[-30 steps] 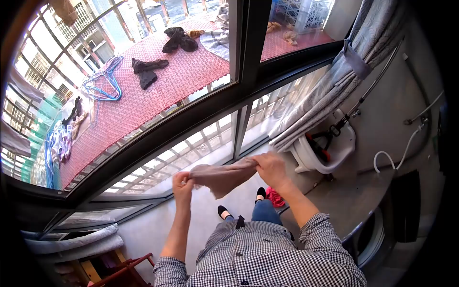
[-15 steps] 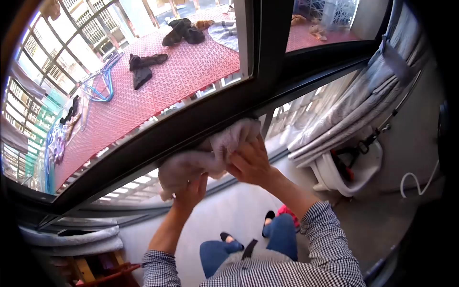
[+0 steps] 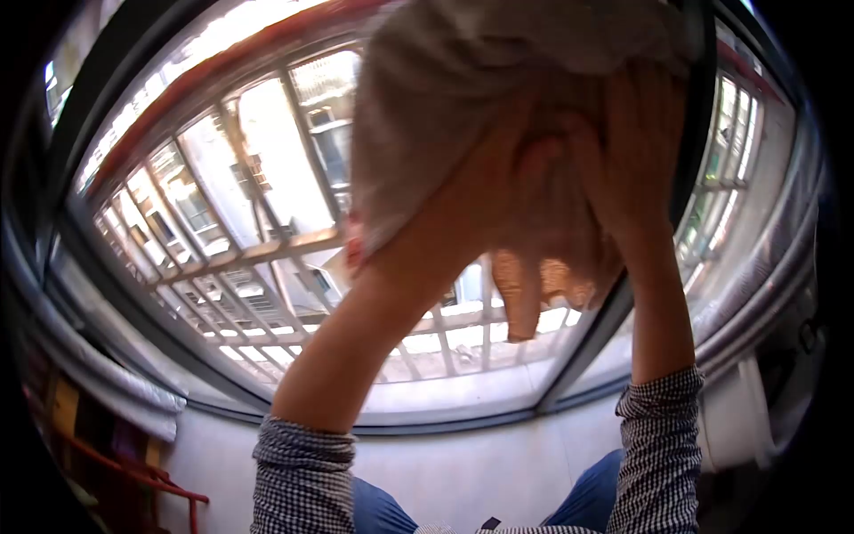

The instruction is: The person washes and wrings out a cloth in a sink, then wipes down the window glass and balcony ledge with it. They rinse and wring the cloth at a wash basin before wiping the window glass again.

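A greyish-pink cloth (image 3: 418, 116) hangs bunched high up in front of the window glass, close to the camera. My left hand (image 3: 503, 173) reaches across it from below, fingers on the fabric and partly lost in shadow and blur. Beside it, my right hand (image 3: 636, 151) presses its fingers up into the cloth near the dark window frame upright (image 3: 698, 116). Both hands have hold of the cloth. Beneath them shows an orange-brown patch (image 3: 520, 294); whether it is a reflection or part of the cloth, I cannot tell.
Metal bars (image 3: 240, 178) stand outside the glass, with buildings beyond. A window track (image 3: 445, 429) runs low across the front. Rolled grey material (image 3: 133, 392) and a red frame (image 3: 169, 485) are at lower left; a white tub (image 3: 734, 414) stands at right.
The cloth and both hands have risen from the dark horizontal window rail to the glass. The view has swung, so the pink balcony mat and the clothes on it have left sight.
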Motion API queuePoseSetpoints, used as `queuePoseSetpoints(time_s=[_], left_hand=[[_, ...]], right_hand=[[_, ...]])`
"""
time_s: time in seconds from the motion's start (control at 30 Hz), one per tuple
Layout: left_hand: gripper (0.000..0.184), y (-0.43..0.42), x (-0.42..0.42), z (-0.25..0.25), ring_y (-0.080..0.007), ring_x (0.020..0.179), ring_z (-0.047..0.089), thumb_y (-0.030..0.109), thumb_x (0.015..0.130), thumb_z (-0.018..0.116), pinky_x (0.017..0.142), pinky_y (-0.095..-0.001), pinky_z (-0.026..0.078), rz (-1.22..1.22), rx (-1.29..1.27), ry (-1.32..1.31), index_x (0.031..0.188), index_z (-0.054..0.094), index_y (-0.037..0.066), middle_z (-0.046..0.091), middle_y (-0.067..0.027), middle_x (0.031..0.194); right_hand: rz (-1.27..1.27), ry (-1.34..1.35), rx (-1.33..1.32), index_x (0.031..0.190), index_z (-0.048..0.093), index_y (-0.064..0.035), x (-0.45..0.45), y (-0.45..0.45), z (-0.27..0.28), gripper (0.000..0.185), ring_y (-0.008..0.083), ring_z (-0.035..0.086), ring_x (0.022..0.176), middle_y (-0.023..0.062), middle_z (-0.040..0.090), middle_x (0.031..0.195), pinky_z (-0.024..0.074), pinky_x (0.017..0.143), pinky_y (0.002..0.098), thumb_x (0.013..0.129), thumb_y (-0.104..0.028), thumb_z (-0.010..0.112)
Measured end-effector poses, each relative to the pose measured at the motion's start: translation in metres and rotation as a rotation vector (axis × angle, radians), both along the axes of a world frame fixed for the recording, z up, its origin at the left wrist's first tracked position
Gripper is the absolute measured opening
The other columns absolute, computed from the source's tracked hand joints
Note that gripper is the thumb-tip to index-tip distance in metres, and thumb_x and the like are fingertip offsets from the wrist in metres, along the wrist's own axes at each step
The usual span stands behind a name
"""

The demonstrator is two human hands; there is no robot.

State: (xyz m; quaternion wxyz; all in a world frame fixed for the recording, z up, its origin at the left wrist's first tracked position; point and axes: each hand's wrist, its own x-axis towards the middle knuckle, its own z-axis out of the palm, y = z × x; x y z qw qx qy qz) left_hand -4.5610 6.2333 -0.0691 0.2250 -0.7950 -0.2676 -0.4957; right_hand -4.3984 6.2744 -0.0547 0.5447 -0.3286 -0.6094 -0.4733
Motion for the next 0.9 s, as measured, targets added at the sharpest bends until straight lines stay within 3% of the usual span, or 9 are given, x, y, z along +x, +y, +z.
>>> queuePoseSetpoints(time_s=[0.17,0.33,0.37,0.5,0.57,0.67,0.77,0.83,0.9], left_hand=[[0.034,-0.006,-0.017,0.012,-0.0264,0.100,0.056,0.023,0.083,0.064,0.091,-0.0375,0.043,0.230,0.221,0.257,0.114,0.059,0.009,0.058,-0.0127,0.114],[0.030,-0.033,-0.052,0.046,-0.0236,0.098,0.056,0.023,0.081,0.063,0.087,-0.0357,0.045,0.200,-0.284,0.286,0.110,0.061,0.014,0.061,-0.0094,0.109],[0.029,-0.034,-0.068,0.051,-0.0214,0.095,0.058,0.021,0.083,0.061,0.082,-0.0339,0.048,0.351,0.080,0.384,0.111,0.061,0.014,0.063,-0.0071,0.103],[0.031,0.001,-0.154,0.052,-0.0128,0.093,0.058,0.015,0.090,0.055,0.080,-0.0326,0.050,-0.484,-0.264,-0.033,0.120,0.054,0.011,0.062,-0.0048,0.100],[0.039,-0.042,-0.206,0.068,-0.0147,0.102,0.054,0.012,0.087,0.055,0.088,-0.0296,0.045,-0.098,-0.544,-0.378,0.125,0.048,0.005,0.058,-0.0099,0.110],[0.041,-0.051,-0.309,0.056,-0.0299,0.109,0.053,0.018,0.090,0.050,0.093,-0.0347,0.041,0.341,-0.085,-0.320,0.125,0.045,-0.001,0.054,-0.0188,0.120],[0.057,-0.058,-0.373,0.004,-0.0327,0.121,0.045,0.032,0.091,0.054,0.101,-0.0364,0.034,0.575,0.079,-0.556,0.133,0.036,-0.003,0.044,-0.0254,0.131],[0.060,-0.029,-0.467,-0.075,-0.0316,0.123,0.042,0.036,0.092,0.053,0.103,-0.0360,0.032,0.876,0.249,-0.457,0.134,0.034,-0.003,0.040,-0.0240,0.134],[0.054,-0.044,-0.420,-0.110,-0.0311,0.122,0.041,0.030,0.093,0.051,0.104,-0.0365,0.030,1.272,0.212,-0.284,0.133,0.036,-0.003,0.042,-0.0235,0.131]], right_hand=[[-0.048,0.047,-0.027,0.119,0.048,-0.0006,-0.007,-0.011,-0.054,0.047,0.0436,0.040,0.113,0.0276,0.046,0.117,0.0256,0.101,0.0520,0.087,-0.035,0.053],[-0.107,0.180,-0.037,0.118,0.049,0.0013,-0.042,-0.005,-0.039,0.050,0.0426,0.042,0.112,0.0261,0.048,0.116,0.0273,0.099,0.0516,0.087,-0.037,0.051],[-0.148,0.207,-0.040,0.117,0.049,0.0018,-0.054,-0.004,-0.030,0.049,0.0425,0.042,0.111,0.0256,0.049,0.115,0.0278,0.098,0.0516,0.087,-0.037,0.051],[-0.140,0.138,0.017,0.107,0.057,-0.0056,-0.145,-0.029,0.018,0.039,0.0374,0.045,0.110,0.0166,0.053,0.113,0.0279,0.094,0.0570,0.083,-0.036,0.052],[-0.100,0.103,0.021,0.116,0.055,-0.0090,-0.188,-0.050,0.037,0.045,0.0400,0.045,0.110,0.0178,0.049,0.121,0.0287,0.093,0.0603,0.083,-0.040,0.050],[0.279,0.058,0.187,0.110,0.060,-0.0115,-0.281,-0.044,0.050,0.041,0.0342,0.045,0.112,0.0114,0.053,0.116,0.0302,0.092,0.0611,0.078,-0.038,0.054],[0.506,-0.391,0.021,0.103,0.061,-0.0093,-0.355,-0.074,0.040,0.033,0.0292,0.049,0.107,0.0110,0.057,0.112,0.0305,0.092,0.0498,0.079,-0.030,0.054],[0.631,-0.252,0.222,0.094,0.067,-0.0138,-0.368,-0.076,0.018,0.024,0.0256,0.050,0.107,0.0051,0.063,0.102,0.0296,0.094,0.0489,0.078,-0.023,0.052],[0.497,-0.577,-0.096,0.095,0.064,-0.0133,-0.356,-0.084,0.009,0.022,0.0297,0.045,0.115,0.0052,0.059,0.101,0.0295,0.097,0.0529,0.076,-0.021,0.054]])
